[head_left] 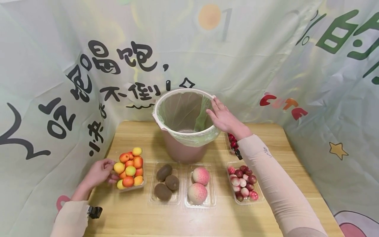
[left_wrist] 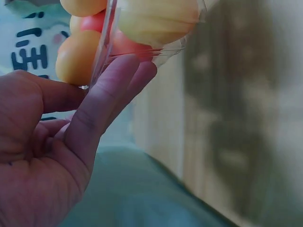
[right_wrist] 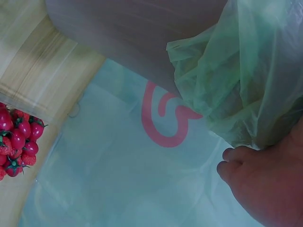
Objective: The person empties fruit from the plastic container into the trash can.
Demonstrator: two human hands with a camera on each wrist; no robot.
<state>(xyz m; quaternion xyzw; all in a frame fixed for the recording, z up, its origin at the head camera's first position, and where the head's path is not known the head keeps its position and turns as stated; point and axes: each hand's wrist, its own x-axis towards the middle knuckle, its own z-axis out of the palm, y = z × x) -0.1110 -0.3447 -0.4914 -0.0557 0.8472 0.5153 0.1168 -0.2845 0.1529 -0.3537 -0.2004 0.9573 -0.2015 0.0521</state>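
Observation:
At the left of the table my left hand pinches the side of a clear plastic box heaped with small orange and yellow fruit. In the left wrist view, the thumb and fingers meet at the box's edge. My right hand rests on the white rim of a pinkish-brown bin, its fingers fairly straight and the thumb toward the inside. A thin green bag lines the bin and folds over the rim; the right wrist view shows the hand against the bag.
Along the table are clear boxes of kiwifruit, two pink-white peaches and dark red and pale round fruit. A box of small red fruit lies partly behind the right forearm. Printed cloth hangs around the table.

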